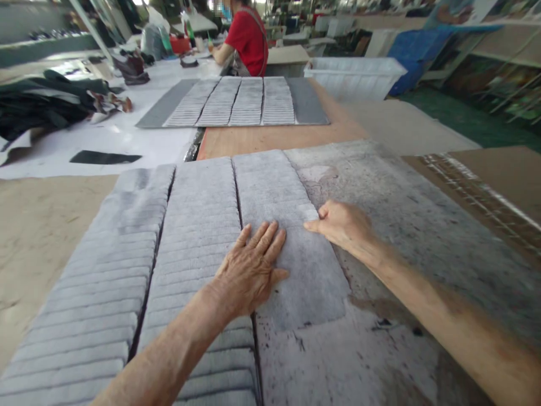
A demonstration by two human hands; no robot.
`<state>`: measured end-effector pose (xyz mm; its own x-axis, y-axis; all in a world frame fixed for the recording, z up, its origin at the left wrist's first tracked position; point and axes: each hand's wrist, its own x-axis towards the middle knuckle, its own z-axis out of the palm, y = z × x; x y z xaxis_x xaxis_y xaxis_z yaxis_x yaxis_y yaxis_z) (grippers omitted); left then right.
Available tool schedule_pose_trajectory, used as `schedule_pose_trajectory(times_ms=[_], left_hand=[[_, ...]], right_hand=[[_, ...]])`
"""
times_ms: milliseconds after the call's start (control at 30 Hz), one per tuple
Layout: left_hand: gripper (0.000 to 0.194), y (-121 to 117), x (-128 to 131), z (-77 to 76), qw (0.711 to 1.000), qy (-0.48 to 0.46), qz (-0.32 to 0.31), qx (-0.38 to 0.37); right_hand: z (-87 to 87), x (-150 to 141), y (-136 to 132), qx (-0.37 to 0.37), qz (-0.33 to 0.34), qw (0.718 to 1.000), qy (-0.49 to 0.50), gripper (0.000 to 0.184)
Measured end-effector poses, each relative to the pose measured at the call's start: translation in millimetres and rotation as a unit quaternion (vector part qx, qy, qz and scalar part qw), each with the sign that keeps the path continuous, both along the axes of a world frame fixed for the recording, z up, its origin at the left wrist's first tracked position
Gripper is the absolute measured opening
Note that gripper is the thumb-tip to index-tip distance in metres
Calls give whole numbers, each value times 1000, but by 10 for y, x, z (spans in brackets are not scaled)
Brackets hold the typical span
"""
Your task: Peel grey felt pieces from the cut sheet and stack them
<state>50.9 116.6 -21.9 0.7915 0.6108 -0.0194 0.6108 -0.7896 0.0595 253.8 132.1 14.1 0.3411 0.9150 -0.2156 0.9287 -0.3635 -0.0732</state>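
Note:
My left hand (253, 268) lies flat, fingers spread, on the grey fabric piece (313, 287) nearest me in the right-hand row. My right hand (344, 225) is closed at that row's right edge, thumb and finger pinching the edge of a grey fabric piece. Farther up, the same row (270, 180) continues in overlapping layers. To the left run two more rows of overlapping grey fabric pieces, a middle row (203, 225) and a left row (101, 265), with narrow dark gaps between the rows.
A stained board (397, 338) lies under the rows. Beyond it, a grey board (310, 104) carries several more rows of pieces. A white plastic bin (355, 76) stands behind. Dark material (42, 107) is heaped at the left. A person in a red top (249, 39) sits at the far table.

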Motion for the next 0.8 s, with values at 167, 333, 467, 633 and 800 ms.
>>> schedule_pose_trajectory(times_ms=[167,333,467,633,800], left_hand=[[63,-2,-14,25,1000,11,-6,-2],[64,-10,-16,5,1000,1,3,-10],[69,1,-17,16,1000,7,-2,-18],[68,22,-22,25,999,20,-16,-20],[64,21,-24,13,1000,21,-17,-16]], right_hand=[[-99,-84,-383,168,124,978,-19,39],[-336,-200,-961,249,358,899,44,47],[-446,-356,-1312,246,392,884,72,49],[-482,-548,-1520,244,384,890,34,59],[-459,-688,-1513,280,331,899,54,49]])
